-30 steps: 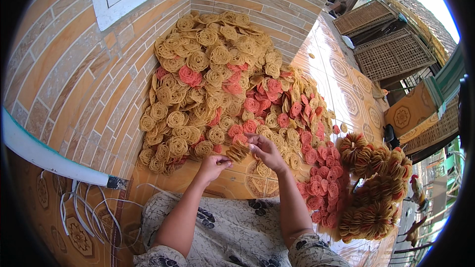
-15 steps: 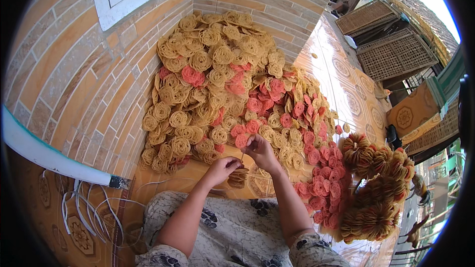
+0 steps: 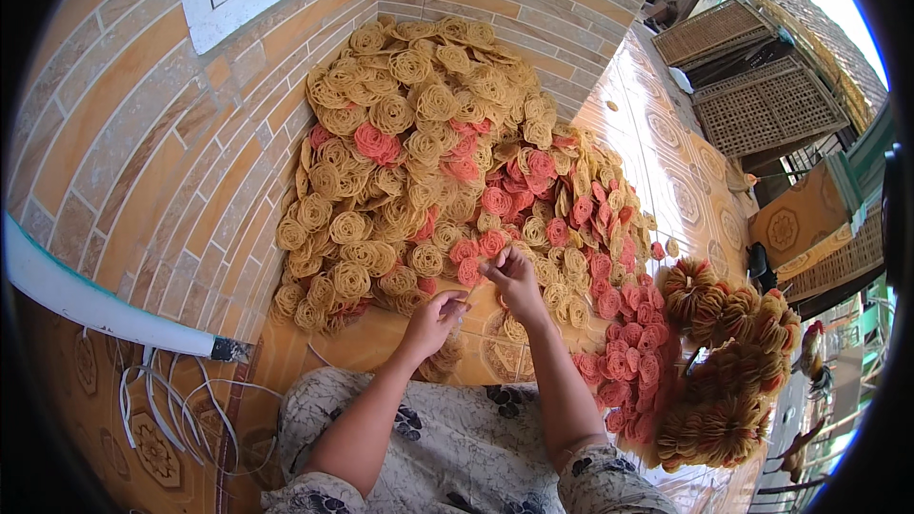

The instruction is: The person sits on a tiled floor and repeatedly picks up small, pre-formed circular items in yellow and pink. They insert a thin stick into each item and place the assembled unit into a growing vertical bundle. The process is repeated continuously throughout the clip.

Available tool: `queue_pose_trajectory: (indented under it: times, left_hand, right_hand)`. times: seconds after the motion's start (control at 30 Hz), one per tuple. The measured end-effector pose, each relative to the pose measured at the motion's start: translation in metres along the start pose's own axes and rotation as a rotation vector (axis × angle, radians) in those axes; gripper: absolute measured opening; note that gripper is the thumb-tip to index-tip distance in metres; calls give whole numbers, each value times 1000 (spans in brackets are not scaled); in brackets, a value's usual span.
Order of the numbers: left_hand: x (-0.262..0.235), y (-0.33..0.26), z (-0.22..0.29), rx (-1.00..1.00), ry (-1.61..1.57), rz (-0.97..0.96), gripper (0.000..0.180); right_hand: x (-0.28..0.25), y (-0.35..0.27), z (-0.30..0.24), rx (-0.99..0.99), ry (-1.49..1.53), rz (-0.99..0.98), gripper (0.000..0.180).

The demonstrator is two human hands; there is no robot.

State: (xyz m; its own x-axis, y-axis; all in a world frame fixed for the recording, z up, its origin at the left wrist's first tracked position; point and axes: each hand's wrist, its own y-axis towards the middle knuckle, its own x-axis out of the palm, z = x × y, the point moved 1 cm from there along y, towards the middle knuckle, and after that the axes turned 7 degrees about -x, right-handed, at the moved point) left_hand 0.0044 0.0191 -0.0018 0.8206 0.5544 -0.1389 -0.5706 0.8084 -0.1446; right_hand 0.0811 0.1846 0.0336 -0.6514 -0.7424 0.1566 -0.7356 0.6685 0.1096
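Head view: what lies at lower left?

– Looped white strips (image 3: 126, 405).

– And mid-frame?

– A heap of tan and pink discs (image 3: 390, 116). At its lower edge, the left hand (image 3: 433, 326), fingers bent inward, is above a blurred tan bunch (image 3: 445, 359); the right hand (image 3: 517, 287), fingertips drawn together, is beside a pink disc (image 3: 467, 272). Whether either grips anything cannot be told.

– Right of centre?

– A pink cluster (image 3: 630, 352), then tan-and-red bundles (image 3: 728, 385).
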Motion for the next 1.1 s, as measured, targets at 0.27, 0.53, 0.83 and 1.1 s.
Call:
queue_pose_trajectory:
  times: [0.27, 0.53, 0.83, 1.1]
  left_hand:
    - [-6, 3, -21, -194, -34, 128, 23]
    - [-13, 2, -12, -264, -145, -25, 20]
    - [-17, -3, 5, -345, -136, -89, 23]
    - [-17, -1, 6, -318, -203, -38, 22]
  right_hand:
    - [2, -3, 40, -347, -1247, -1, 43]
    - [-24, 8, 24, 265, -285, 18, 16]
    - [-13, 7, 8, 173, -160, -2, 13]
    - [-17, 6, 5, 172, -150, 54, 15]
